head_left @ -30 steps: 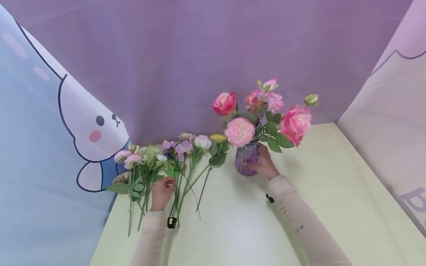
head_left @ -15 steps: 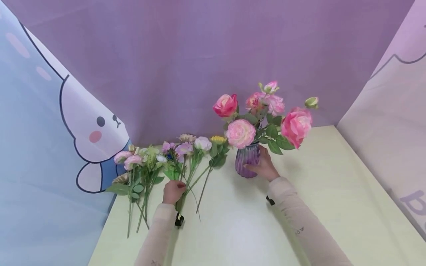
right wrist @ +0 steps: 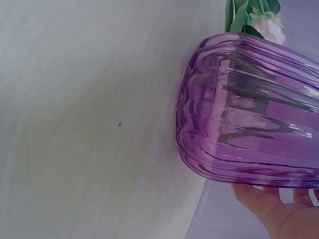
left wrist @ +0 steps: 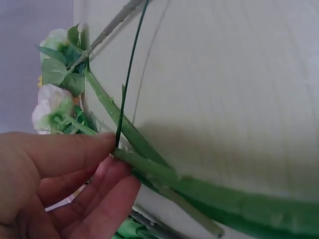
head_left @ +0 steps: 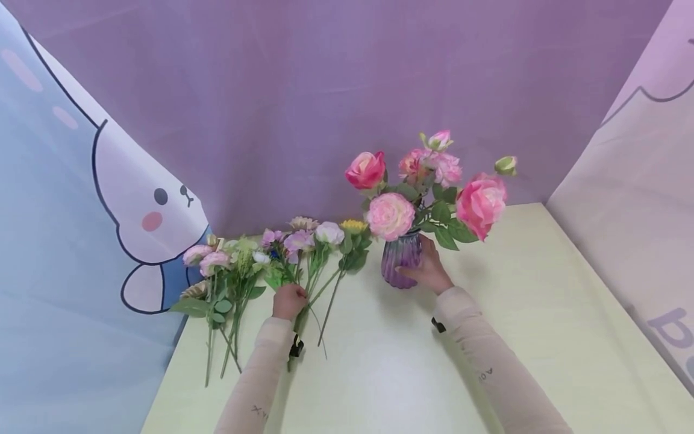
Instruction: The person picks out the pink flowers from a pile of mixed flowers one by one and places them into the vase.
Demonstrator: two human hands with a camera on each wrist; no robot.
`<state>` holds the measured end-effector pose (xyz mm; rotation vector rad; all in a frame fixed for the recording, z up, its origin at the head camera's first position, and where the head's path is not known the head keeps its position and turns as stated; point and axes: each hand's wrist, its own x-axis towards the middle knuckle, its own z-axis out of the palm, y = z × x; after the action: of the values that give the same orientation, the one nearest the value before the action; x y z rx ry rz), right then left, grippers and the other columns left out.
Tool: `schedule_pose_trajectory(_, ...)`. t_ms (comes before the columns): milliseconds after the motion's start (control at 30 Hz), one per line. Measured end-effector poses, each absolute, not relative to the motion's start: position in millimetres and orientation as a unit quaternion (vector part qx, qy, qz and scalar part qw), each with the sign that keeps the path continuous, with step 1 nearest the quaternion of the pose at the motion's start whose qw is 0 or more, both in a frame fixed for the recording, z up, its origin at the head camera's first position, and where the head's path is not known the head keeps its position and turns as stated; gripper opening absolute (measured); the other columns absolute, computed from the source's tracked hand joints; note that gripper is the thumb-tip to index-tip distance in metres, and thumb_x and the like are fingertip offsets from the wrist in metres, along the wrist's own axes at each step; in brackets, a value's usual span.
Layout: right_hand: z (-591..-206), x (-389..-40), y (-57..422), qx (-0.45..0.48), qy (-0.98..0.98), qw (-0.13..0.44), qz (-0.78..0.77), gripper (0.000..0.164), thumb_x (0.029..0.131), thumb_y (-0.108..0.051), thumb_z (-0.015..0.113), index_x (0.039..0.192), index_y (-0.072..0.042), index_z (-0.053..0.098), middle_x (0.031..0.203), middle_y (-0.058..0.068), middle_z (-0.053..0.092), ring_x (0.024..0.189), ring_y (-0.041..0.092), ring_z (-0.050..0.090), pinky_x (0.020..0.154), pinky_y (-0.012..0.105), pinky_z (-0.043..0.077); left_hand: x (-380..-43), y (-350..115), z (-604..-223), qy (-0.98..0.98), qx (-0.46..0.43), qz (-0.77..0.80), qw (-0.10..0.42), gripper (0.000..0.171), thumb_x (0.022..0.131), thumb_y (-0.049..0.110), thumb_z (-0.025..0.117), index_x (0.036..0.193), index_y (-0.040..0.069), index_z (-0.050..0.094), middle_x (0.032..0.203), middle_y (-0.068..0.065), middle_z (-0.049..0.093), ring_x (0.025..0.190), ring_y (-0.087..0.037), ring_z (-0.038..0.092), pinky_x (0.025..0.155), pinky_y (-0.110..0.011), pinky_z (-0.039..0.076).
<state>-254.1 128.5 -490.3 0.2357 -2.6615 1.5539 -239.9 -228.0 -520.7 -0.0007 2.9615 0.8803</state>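
Note:
On the table my left hand pinches a green flower stem between thumb and fingertips. A thin dark green strand rises from the same pinch in the left wrist view. Above that hand lie a white flower and purple flowers, their stems running down toward it. My right hand grips a ribbed purple glass vase from its right side. Large pink flowers with leafy stems stand in the vase; stem ends show through its glass in the right wrist view.
Left of my left hand lie several more stems with pink flowers and green foliage. A yellow flower lies between the bunch and the vase. A purple backdrop hangs behind the pale table.
My left hand has shifted right across the flower stems and slightly up, its fingers now pinching a stem. My right hand stays on the vase.

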Motion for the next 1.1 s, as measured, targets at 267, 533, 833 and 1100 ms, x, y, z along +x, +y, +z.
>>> schedule_pose_trajectory(267, -492.5, -255.2, 128.3, 0.075, -0.862, 0.028, 0.501, 0.1, 0.073, -0.023, 0.078, 0.144, 0.006, 0.013, 0.141, 0.029, 0.023, 0.13, 0.046, 0.027, 0.108, 0.056, 0.027, -234.9, -227.7, -508.7, 0.96, 0.02, 0.276, 0.043, 0.016, 0.078, -0.001, 0.057, 0.062, 0.002, 0.058, 0.06, -0.005, 0.055, 0.054, -0.017, 0.043, 0.055, -0.032, 0.042)
schedule_pose_trajectory(533, -490.1, -251.6, 128.2, 0.083, -0.86, 0.044, 0.502, 0.104, 0.072, -0.037, 0.077, 0.143, 0.006, 0.015, 0.137, 0.031, 0.023, 0.125, 0.051, 0.027, 0.103, 0.064, 0.028, -223.3, -219.1, -481.6, 0.934, -0.006, 0.352, 0.061, 0.019, 0.088, 0.004, 0.055, 0.102, -0.005, 0.064, 0.092, -0.014, 0.066, 0.082, -0.027, 0.061, 0.071, -0.039, 0.051)
schedule_pose_trajectory(833, -491.0, -253.9, 129.0, 0.07, -0.866, 0.025, 0.494, 0.1, 0.074, -0.026, 0.078, 0.144, 0.003, 0.014, 0.139, 0.027, 0.025, 0.13, 0.045, 0.028, 0.106, 0.058, 0.028, -213.4, -187.2, -446.0, 0.885, 0.046, 0.461, -0.032, 0.013, 0.089, 0.005, 0.06, 0.101, 0.0, 0.063, 0.095, -0.013, 0.065, 0.079, -0.023, 0.062, 0.065, -0.03, 0.052)
schedule_pose_trajectory(1100, -491.2, -253.5, 128.9, 0.069, -0.868, 0.028, 0.491, 0.101, 0.072, -0.026, 0.078, 0.144, 0.003, 0.014, 0.139, 0.028, 0.025, 0.13, 0.046, 0.027, 0.106, 0.059, 0.027, -208.3, -157.8, -415.8, 0.805, 0.103, 0.573, -0.114, 0.016, 0.088, 0.001, 0.062, 0.104, -0.004, 0.062, 0.097, -0.017, 0.065, 0.082, -0.028, 0.063, 0.065, -0.023, 0.054)
